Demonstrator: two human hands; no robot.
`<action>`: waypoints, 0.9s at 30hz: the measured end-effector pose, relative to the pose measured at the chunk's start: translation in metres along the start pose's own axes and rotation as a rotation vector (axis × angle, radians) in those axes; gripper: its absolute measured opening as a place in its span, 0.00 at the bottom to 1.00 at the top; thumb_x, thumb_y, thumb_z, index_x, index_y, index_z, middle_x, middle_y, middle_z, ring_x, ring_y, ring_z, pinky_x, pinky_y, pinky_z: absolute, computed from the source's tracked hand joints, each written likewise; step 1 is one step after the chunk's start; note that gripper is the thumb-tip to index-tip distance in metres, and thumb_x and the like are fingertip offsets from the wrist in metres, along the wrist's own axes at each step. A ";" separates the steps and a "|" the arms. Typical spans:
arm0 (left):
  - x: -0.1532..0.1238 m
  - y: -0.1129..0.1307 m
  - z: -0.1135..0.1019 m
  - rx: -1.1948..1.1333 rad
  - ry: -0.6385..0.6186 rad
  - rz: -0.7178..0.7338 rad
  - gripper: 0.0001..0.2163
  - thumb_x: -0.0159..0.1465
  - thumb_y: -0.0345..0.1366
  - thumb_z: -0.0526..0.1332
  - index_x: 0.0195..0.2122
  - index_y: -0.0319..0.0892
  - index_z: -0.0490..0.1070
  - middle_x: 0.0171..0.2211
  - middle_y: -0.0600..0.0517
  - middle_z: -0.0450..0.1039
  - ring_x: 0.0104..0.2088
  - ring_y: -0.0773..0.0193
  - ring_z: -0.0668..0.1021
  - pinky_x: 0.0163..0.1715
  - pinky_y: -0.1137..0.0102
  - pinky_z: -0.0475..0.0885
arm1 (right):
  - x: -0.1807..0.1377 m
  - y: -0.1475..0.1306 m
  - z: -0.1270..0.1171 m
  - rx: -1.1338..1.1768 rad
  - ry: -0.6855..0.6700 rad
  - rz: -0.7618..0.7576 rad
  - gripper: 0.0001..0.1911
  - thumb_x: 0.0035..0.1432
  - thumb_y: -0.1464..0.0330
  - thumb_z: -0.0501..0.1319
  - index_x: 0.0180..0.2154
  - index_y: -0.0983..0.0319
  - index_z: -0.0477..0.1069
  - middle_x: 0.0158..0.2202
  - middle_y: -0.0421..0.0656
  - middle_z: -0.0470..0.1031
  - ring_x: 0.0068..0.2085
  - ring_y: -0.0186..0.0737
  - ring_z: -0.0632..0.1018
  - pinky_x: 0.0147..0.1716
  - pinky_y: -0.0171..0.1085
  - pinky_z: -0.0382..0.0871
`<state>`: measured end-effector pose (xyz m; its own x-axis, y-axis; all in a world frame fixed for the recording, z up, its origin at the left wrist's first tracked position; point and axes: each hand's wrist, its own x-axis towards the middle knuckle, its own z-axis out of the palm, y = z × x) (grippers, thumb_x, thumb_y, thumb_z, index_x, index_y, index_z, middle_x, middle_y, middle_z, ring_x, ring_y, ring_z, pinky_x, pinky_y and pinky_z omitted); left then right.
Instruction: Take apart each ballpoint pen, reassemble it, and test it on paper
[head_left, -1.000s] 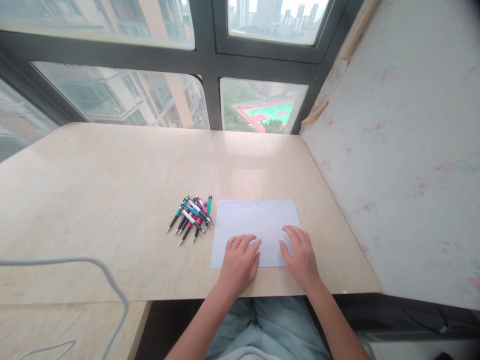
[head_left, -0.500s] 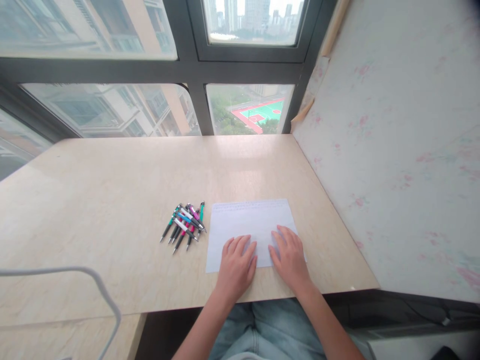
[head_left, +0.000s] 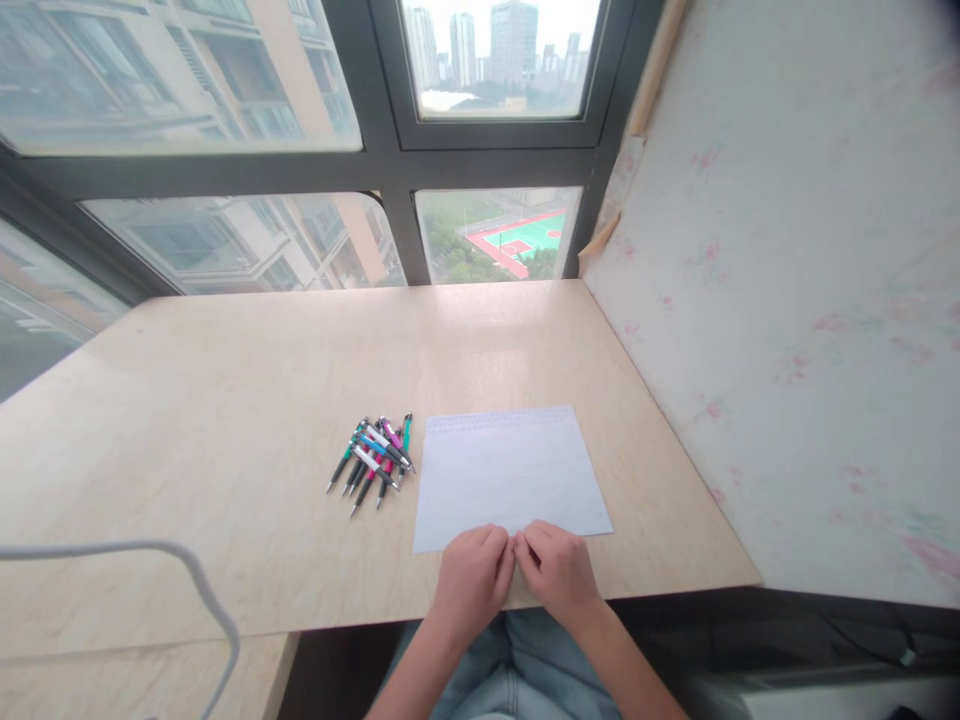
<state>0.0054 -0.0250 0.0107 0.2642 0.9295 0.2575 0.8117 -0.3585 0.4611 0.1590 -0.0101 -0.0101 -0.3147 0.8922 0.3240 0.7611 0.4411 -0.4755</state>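
A white sheet of paper (head_left: 510,472) lies flat on the beige desk (head_left: 247,400), with faint lines of writing along its far edge. My left hand (head_left: 472,577) and my right hand (head_left: 556,572) sit side by side at the sheet's near edge. Their fingers are curled and their fingertips meet on that edge. A small heap of several colourful click pens (head_left: 373,455) lies just left of the paper, a hand's width from my left hand.
A wall with pale, pink-flecked covering (head_left: 787,300) bounds the desk on the right. Large windows with dark frames (head_left: 390,170) stand behind it. A thin white cable (head_left: 195,580) loops over the near left corner. My jeans-clad lap (head_left: 517,670) shows under the desk edge.
Both hands slid back from lying flat on the paper to its near edge, came together and curled their fingers. The view tilted up slightly. Paper and pens stayed put.
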 end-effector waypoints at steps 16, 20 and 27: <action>0.003 0.003 0.002 -0.049 0.161 -0.052 0.12 0.65 0.36 0.55 0.23 0.44 0.63 0.20 0.54 0.64 0.22 0.66 0.68 0.24 0.72 0.58 | 0.002 0.002 0.001 0.052 -0.014 0.055 0.17 0.63 0.70 0.51 0.21 0.61 0.64 0.21 0.39 0.70 0.23 0.32 0.67 0.27 0.36 0.49; -0.002 0.000 0.002 0.003 0.060 0.001 0.13 0.68 0.33 0.52 0.24 0.43 0.62 0.21 0.54 0.65 0.22 0.67 0.68 0.24 0.72 0.58 | 0.002 0.002 0.000 0.057 -0.010 0.060 0.18 0.63 0.69 0.51 0.21 0.62 0.64 0.22 0.39 0.71 0.24 0.32 0.67 0.27 0.36 0.49; -0.003 -0.001 0.005 0.050 -0.024 -0.022 0.13 0.69 0.34 0.50 0.26 0.43 0.61 0.23 0.54 0.67 0.24 0.66 0.69 0.26 0.71 0.58 | -0.001 0.004 0.001 0.058 -0.015 0.053 0.19 0.65 0.69 0.50 0.21 0.61 0.64 0.21 0.39 0.69 0.24 0.33 0.67 0.27 0.36 0.50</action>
<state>0.0060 -0.0272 0.0050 0.2580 0.9390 0.2275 0.8420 -0.3340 0.4236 0.1614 -0.0089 -0.0132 -0.2841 0.9155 0.2849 0.7426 0.3981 -0.5385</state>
